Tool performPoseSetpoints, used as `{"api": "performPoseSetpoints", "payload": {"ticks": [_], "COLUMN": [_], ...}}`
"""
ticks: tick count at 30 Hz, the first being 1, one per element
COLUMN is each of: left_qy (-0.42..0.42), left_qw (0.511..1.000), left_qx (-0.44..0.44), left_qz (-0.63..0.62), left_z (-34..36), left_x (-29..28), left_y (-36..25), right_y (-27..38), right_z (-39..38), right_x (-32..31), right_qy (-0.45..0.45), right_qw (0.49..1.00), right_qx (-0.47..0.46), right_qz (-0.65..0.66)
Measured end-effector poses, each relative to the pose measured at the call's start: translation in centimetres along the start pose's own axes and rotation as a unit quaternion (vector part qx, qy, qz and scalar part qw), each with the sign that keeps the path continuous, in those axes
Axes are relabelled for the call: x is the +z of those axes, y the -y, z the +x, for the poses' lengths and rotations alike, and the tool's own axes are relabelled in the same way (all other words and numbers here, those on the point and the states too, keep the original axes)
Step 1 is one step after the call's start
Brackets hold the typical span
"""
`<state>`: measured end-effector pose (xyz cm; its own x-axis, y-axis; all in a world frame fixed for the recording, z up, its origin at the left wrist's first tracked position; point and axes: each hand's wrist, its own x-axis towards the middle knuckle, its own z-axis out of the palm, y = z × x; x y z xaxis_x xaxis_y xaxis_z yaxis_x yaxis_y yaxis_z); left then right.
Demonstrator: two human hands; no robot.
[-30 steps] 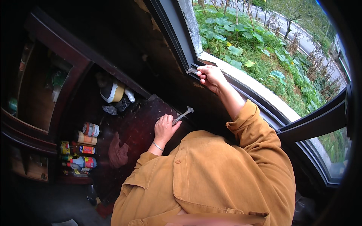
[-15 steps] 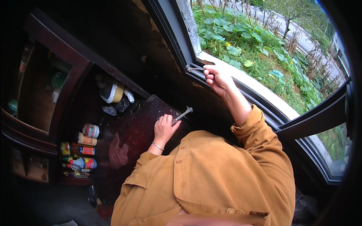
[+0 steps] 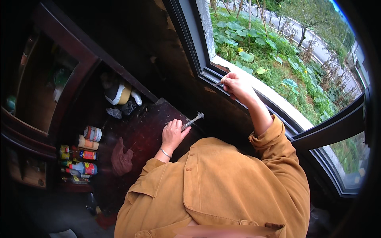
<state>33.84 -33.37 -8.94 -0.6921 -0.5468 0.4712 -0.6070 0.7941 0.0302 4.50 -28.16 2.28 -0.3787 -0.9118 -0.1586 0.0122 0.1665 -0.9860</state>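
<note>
My right hand (image 3: 237, 86) is at the lower track of the open window (image 3: 275, 117), fingers pinched around a thin grey brush-like tool (image 3: 218, 83). The tool's tip lies at the track, and most of the rest is hidden by the fingers. Lower and to the left, my left hand (image 3: 172, 135) rests by the edge of the dark red tabletop (image 3: 145, 137). Its fingers close round a slim pale brush (image 3: 194, 119) with a frayed, whitish tip pointing up and right.
A crumpled reddish-brown cloth (image 3: 122, 158) lies on the tabletop. Several bottles and jars (image 3: 85, 167) stand along its left side, by a dark wooden cabinet (image 3: 85, 59). A yellow-and-white container (image 3: 118, 94) sits near the wall. Outside grow green plants (image 3: 254, 43).
My right hand has moved right and slightly down along the window track, drawing its tool away from the frame's corner. My left hand stays in place.
</note>
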Motion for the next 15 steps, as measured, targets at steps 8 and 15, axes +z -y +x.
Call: {"api": "performPoseSetpoints", "payload": {"ticks": [8, 15], "left_qy": [0.012, 0.013], "left_qw": [1.0, 1.0], "left_qx": [-0.003, 0.002], "left_qz": [0.008, 0.011], "left_z": [-0.2, -0.4], "left_x": [-0.2, -0.2], "left_y": [-0.1, 0.0], "right_y": [-0.3, -1.5], "right_z": [3.8, 4.5], "right_x": [2.3, 4.2], "right_qy": [0.014, 0.008], "right_qw": [0.998, 0.981], "right_qx": [0.042, 0.012], "right_qz": [0.037, 0.195]}}
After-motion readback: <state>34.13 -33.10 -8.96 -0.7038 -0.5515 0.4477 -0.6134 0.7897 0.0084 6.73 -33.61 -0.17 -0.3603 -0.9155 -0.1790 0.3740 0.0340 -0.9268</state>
